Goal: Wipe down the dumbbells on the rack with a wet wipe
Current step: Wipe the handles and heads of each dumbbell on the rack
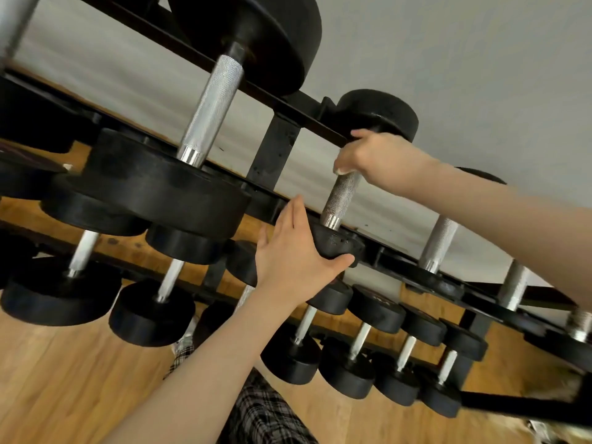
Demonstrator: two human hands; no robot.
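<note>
While the left hand [288, 251] cups the small dumbbell's [339, 200] near head on the top rack [275, 145], fingers straight and thumb underneath, the right hand [368, 155] wraps its handle. Bigger dumbbell [205, 123] crowds the left; can't spot a wipe.

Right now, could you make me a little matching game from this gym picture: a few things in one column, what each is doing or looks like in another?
Things:
1. left hand
2. right hand
3. floor
4. big dumbbell

States:
A. light wood
B. untouched, on the top shelf
C. curled round a knurled steel handle
D. fingers straight, cupping a black weight head

Pairs: 1-D, 2-C, 3-A, 4-B

Both hands are on the same small dumbbell. No wipe shows.
</note>
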